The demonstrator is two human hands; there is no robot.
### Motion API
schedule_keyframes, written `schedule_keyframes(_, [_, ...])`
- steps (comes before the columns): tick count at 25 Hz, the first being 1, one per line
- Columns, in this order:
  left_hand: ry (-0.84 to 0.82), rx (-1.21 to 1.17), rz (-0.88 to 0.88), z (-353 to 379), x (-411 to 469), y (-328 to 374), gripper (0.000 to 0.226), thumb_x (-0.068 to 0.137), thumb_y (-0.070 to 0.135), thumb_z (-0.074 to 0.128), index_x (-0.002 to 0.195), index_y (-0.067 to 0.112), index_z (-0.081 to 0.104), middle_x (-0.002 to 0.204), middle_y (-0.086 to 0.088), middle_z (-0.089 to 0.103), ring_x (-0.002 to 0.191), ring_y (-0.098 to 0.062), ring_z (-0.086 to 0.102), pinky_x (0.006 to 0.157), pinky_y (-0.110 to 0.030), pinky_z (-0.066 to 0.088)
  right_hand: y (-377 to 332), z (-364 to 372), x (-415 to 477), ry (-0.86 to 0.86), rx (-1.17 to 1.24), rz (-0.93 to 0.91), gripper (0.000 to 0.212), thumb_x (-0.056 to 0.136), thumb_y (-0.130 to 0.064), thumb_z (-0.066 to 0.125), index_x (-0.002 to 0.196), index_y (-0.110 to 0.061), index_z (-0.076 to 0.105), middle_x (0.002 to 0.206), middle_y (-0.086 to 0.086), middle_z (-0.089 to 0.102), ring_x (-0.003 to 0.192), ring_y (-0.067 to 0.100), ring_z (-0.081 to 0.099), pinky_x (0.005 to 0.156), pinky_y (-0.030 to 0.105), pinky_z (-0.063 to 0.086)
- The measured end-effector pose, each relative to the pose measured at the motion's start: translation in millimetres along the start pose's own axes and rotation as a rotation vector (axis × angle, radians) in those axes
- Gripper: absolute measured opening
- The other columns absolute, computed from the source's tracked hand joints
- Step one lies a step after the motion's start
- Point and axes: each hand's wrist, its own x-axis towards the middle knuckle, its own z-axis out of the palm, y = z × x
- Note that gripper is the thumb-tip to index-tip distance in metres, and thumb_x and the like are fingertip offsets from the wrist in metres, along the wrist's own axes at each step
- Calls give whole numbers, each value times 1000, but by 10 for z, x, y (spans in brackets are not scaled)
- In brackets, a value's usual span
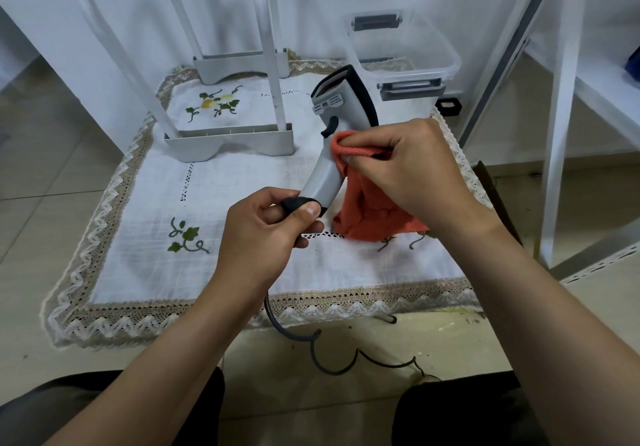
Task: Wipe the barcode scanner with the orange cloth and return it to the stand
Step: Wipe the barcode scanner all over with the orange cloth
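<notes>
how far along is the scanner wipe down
Done: the barcode scanner is off its stand, gripped at the base of its handle by the left hand. In hand: the right hand presses the orange cloth against the handle just below the trigger. Left: any remaining wiping, then returning it; no scanner stand is clearly identifiable here.

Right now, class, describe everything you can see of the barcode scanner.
The barcode scanner is grey plastic with a black head rim, black trigger and a label on its side. It is held above the tablecloth, head pointing up and away. The left hand grips its black base, where a dark cable leaves; the right hand presses the orange cloth against its handle.
</notes>
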Motion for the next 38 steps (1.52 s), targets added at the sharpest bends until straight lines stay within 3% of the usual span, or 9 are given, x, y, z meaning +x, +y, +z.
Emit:
schedule_keyframes(7, [-9,-5,7,-5,1,2,12,89,6,76,99,8,70,74,-2,79,74,-19,80,57,-20,54,-3,-23,18,26,40,35,20,84,-9,79,100,-21,82,99,-12,77,97,-4,71,86,17,55])
schedule_keyframes(12, [-2,-14,-8,-1,4,-9,11,89,7,76,98,10,70,75,-2,79,74,-20,80,57,-21,54,1,-5,13,2,33,38,20,84,-10,78,100,-21,82,100,-12,78,97,-4,71,89,22,58])
schedule_keyframes(16, [4,-67,-35,5,30,-1,13,90,4,75,101,9,70,79,-6,79,75,-23,80,58,-24,55,-20,-46,23,88,60,27,20,85,-10,78,101,-21,82,97,-20,74,95,-7,71,83,15,55])
schedule_keyframes(22, [1,-73,-36,17,29,-5,12,91,3,74,101,8,70,78,-6,79,74,-23,80,58,-22,56,-37,-18,16,-7,29,20,20,83,-12,79,100,-21,82,98,-11,79,94,-3,72,84,24,59])
schedule_keyframes(26, [2,-76,-31,14,30,-1,11,90,4,74,100,9,70,76,-4,79,73,-21,79,59,-23,56,-39,-25,7,-129,50,37,17,85,-11,80,99,-21,82,88,-25,71,87,-15,67,75,5,49])
schedule_keyframes(29, [-1,-81,-29,20,38,-6,12,90,4,74,101,8,69,75,-3,79,72,-21,79,58,-23,56,-23,-26,16,-64,43,29,19,84,-11,79,99,-22,82,91,-24,72,90,-11,69,78,8,49])
schedule_keyframes(32, [6,-89,-35,25,43,-9,14,90,4,74,102,7,69,74,-2,79,73,-21,80,58,-22,55,-28,-24,8,-161,48,29,18,84,-12,80,98,-22,82,94,-20,75,92,-10,69,80,9,51])
schedule_keyframes(35, [4,-88,-27,29,46,-5,12,90,4,74,99,10,70,75,-2,79,74,-22,80,58,-23,55,-11,-34,1,-85,43,9,18,84,-12,80,99,-21,82,90,-24,71,88,-11,69,77,8,49])
schedule_keyframes(38, [4,-87,-27,29,40,0,12,90,4,74,101,9,70,74,-2,79,74,-21,80,57,-22,55,-14,-28,-2,-165,41,19,17,84,-13,81,98,-22,82,89,-23,72,89,-10,69,78,8,49])
